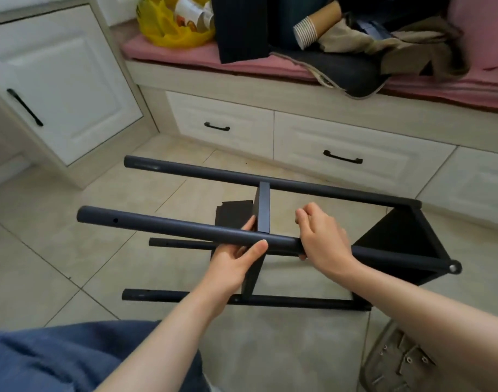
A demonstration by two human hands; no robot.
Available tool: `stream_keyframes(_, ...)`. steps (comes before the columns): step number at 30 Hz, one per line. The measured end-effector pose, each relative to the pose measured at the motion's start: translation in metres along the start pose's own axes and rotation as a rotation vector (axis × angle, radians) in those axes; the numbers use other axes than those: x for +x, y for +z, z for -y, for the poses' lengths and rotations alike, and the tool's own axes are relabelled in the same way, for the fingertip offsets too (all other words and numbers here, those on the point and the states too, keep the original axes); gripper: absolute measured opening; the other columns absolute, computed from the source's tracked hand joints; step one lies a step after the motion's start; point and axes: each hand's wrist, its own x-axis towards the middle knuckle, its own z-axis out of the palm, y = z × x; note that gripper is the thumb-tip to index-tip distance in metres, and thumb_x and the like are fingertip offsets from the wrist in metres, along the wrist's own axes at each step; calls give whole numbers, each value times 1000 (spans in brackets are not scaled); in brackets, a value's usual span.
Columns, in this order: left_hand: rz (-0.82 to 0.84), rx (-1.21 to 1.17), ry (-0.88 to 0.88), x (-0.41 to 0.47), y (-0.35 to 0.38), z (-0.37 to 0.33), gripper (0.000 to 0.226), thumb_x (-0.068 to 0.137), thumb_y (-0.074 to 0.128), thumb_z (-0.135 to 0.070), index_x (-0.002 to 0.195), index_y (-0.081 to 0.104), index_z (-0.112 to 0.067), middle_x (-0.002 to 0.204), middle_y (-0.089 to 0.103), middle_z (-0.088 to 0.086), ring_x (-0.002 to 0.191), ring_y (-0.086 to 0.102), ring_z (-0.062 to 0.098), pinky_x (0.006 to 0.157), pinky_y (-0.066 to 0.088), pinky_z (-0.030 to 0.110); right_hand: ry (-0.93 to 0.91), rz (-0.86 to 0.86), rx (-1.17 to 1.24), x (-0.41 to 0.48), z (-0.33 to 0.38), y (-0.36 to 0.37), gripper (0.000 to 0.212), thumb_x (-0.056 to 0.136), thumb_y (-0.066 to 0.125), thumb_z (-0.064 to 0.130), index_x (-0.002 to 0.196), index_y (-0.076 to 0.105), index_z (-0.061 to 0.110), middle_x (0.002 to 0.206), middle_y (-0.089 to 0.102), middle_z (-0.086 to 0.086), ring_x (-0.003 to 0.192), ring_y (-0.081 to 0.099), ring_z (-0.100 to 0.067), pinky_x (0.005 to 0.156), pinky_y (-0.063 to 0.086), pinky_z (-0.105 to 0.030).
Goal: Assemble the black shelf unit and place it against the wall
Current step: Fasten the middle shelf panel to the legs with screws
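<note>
The black shelf unit (394, 244) lies on its side on the tiled floor (44, 264), partly assembled: four dark poles run roughly left to right, joined at the right end by a black panel and near the middle by a second, narrower panel (263, 207) standing on edge. The near upper pole (163, 227) is raised off the floor, its free left end pointing toward the floor's left side, with a small hole near that end. The right hand (322, 236) is wrapped over this pole just right of the middle panel, fingers curled closed around it. The left hand (236, 261) reaches up from below, thumb lying against the pole's near side and fingers spread loosely behind it, touching the middle panel's edge; it is not clenched, and how firmly it holds is unclear. The far upper pole (213, 174) runs near the white drawer fronts (341, 157) of the bench, leaving a narrow strip of floor between. A white cabinet door (58, 80) closes the floor's far left corner. Open tiles spread left of the poles' free ends. A blue trouser leg (58, 360) fills the near left corner, and a pale shoe (397, 360) sits at the near right, just beside the lowest pole's (270, 299) right end.
</note>
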Motion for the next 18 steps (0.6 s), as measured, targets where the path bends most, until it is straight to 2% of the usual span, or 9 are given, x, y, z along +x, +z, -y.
stream_keyframes(3, -3, -58, -68, -7, -3, 17, 67, 77, 70, -45, 139, 44, -49, 133, 61, -16, 125, 55, 1, 115, 40, 33, -10, 40, -38, -11, -2, 7, 23, 107, 31, 37, 95, 47, 25, 74, 63, 3, 63, 63, -12, 65, 51, -35)
stream_keyframes(6, 7, -111, -103, -12, -8, 27, 75, 74, 71, -46, 144, 44, -42, 137, 61, -11, 131, 53, 4, 118, 37, 34, -22, 75, -85, -14, -2, 14, 24, 107, 29, 37, 95, 46, 25, 69, 64, 3, 61, 63, -11, 60, 43, -30)
stream_keyframes(9, 11, -94, -172, -19, -14, 35, 83, 71, 72, -54, 147, 46, -33, 136, 62, -10, 131, 52, 6, 120, 34, 39, -17, 142, -136, -20, -3, 23, 25, 107, 27, 38, 96, 46, 25, 62, 64, 3, 62, 62, -11, 65, 47, -35)
stream_keyframes(12, -37, -67, -204, -21, -16, 39, 72, 73, 70, -53, 137, 57, -22, 129, 60, 8, 129, 50, 26, 117, 35, 47, -9, 160, -166, -23, -4, 29, 25, 107, 26, 38, 95, 45, 26, 60, 64, 3, 63, 61, -12, 70, 50, -40)
stream_keyframes(14, -68, -18, -209, -17, -15, 44, 49, 81, 69, -48, 121, 64, -22, 119, 68, 3, 120, 55, 15, 105, 46, 25, -6, 160, -184, -20, -6, 30, 25, 106, 25, 38, 94, 44, 26, 58, 64, 3, 64, 61, -14, 72, 50, -42)
stream_keyframes(15, -76, 24, -215, -15, -15, 46, 33, 87, 68, -44, 113, 66, -24, 110, 72, -5, 112, 60, 5, 92, 49, 10, -6, 173, -191, -19, -6, 30, 25, 106, 25, 37, 93, 43, 26, 58, 65, 3, 64, 60, -15, 72, 50, -42)
stream_keyframes(16, -80, 83, -226, -14, -15, 45, 22, 92, 66, -41, 108, 67, -25, 102, 72, -11, 105, 62, -1, 80, 47, 4, -3, 197, -192, -18, -8, 30, 25, 106, 25, 36, 91, 43, 27, 59, 65, 3, 64, 60, -16, 72, 50, -43)
stream_keyframes(17, -86, 147, -230, -13, -17, 45, 21, 94, 64, -42, 105, 69, -24, 98, 72, -12, 100, 65, 0, 78, 47, 5, -1, 225, -191, -18, -9, 30, 25, 106, 25, 37, 90, 42, 27, 59, 66, 3, 64, 61, -17, 72, 51, -43)
stream_keyframes(18, -94, 236, -225, -12, -18, 47, 28, 93, 63, -46, 101, 73, -21, 95, 74, -9, 97, 68, 5, 84, 51, 14, -1, 249, -190, -19, -11, 29, 25, 106, 25, 37, 89, 41, 27, 60, 67, 2, 65, 61, -18, 73, 51, -44)
